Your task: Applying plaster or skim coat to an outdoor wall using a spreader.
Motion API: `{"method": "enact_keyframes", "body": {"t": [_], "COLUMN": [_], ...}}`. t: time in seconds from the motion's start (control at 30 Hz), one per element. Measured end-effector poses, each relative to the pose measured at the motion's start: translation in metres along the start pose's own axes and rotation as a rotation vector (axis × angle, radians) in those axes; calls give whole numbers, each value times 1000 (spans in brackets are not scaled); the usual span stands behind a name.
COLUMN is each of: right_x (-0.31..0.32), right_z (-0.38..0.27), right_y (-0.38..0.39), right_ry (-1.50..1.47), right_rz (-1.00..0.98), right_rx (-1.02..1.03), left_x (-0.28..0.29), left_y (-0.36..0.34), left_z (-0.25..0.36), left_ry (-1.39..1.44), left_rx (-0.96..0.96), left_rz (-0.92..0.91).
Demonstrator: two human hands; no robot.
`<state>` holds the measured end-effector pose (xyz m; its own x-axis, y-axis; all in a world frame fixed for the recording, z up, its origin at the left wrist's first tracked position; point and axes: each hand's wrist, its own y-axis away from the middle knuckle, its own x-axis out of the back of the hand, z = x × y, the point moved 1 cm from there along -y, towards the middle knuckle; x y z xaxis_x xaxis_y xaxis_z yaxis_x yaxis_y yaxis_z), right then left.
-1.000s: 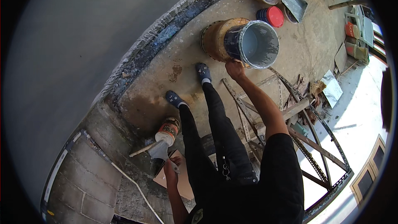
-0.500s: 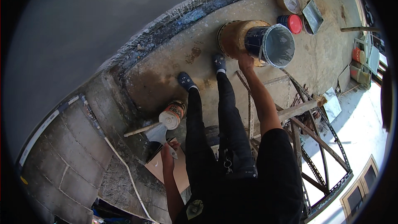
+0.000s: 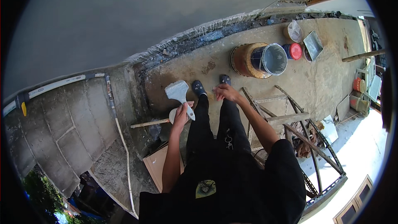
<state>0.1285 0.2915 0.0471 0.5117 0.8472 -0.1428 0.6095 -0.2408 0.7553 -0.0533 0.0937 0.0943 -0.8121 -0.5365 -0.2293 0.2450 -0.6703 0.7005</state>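
One wide brush in left hand; right hand empty

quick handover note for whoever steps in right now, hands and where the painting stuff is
Left hand: shut in a grip on the handle of a wide paint brush, bristles coated grey-white and pointing away from the body, held beside the left knee.
Right hand: empty, fingers loose, above the feet and clear of the open paint bucket.
The bucket sits on a rusty drum on the concrete slab; a red-lidded can and a metal tray lie just past it.
Done: the wall ahead looks evenly grey.
Left: cannot tell which areas remain; the brush looks loaded already.
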Motion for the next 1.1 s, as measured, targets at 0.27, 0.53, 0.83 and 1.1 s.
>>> {"method": "enact_keyframes", "body": {"t": [0.27,0.53,0.83,1.1], "right_x": [-21,62,284,374], "right_z": [-66,-72,-29,62], "right_y": [92,161,264,79], "right_ry": [-136,-323,422,941], "right_rz": [-96,107,869,702], "right_rx": [305,488,153,-164], "left_x": [-124,-208,-60,-26], "left_y": [-9,-36,35,141], "left_z": [92,107,4,-125], "left_ry": [-38,-387,-253,-391], "left_rx": [-107,-186,71,569], "left_rz": [-299,-459,242,395]}}
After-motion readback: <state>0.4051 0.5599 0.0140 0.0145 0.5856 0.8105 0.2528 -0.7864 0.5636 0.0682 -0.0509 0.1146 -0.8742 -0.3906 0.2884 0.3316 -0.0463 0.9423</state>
